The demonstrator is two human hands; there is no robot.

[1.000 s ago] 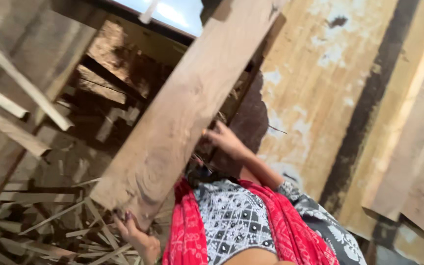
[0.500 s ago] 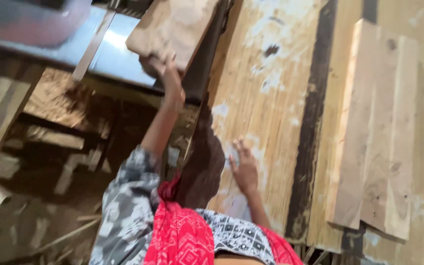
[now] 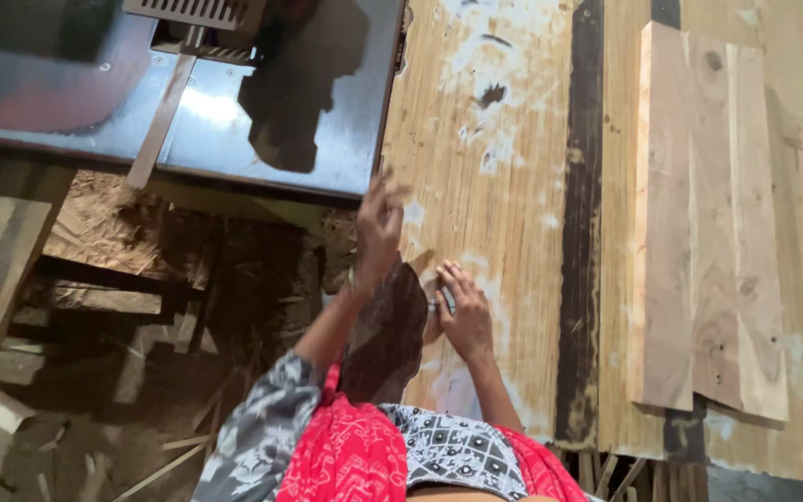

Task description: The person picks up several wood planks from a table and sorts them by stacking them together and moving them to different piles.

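Nearest the camera, the right hand rests flat, fingers spread and holding nothing, on the pale wooden bench. Just beyond, the left hand hangs raised and empty, fingers loose, near the dark metal saw table. Farther right lie stacked boards.

The scene is lit by strong daylight, and the pale wooden bench top is rendered bright and warm. A hard-edged dark shadow is cast across the metal machine table, beside which a patch of white glare is seen. The ground under the bench, at lower left, is left dim. The left hand is smeared by motion blur, while the right hand is shown sharply.
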